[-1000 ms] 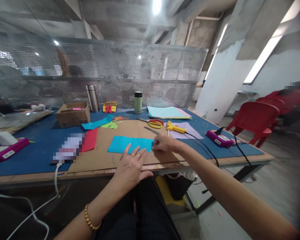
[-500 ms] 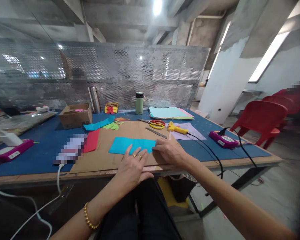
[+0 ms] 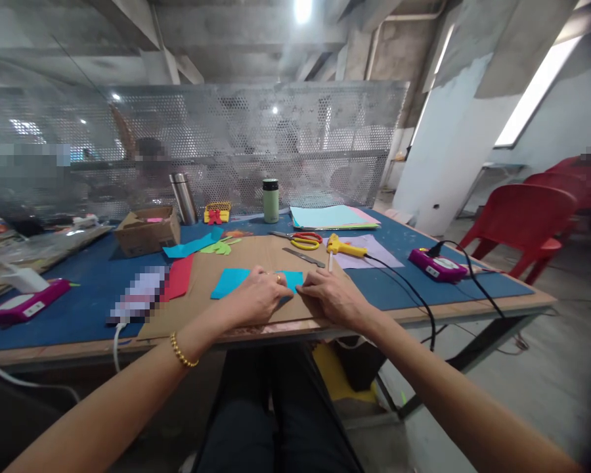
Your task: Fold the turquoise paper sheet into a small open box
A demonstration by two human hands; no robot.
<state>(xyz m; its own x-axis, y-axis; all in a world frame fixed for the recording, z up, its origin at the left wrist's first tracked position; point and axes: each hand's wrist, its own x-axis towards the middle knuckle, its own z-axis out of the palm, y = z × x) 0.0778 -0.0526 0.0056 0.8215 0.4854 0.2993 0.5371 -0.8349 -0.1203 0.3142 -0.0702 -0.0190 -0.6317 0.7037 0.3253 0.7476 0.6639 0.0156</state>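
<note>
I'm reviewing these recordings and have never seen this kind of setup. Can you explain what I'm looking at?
There is no robot here: a person works with two bare hands. The camera sits on the person's head, looking forward and down, so you see roughly what they see.

On the blue-topped table lies a sheet of cardboard, with blue paper on it. The left hand is over the paper; the right hand has its fingertips at the paper's right end. How firmly either grips it is hidden.

Beyond are scissors and a yellow glue gun; farther back stand a box and a green bottle.
</note>
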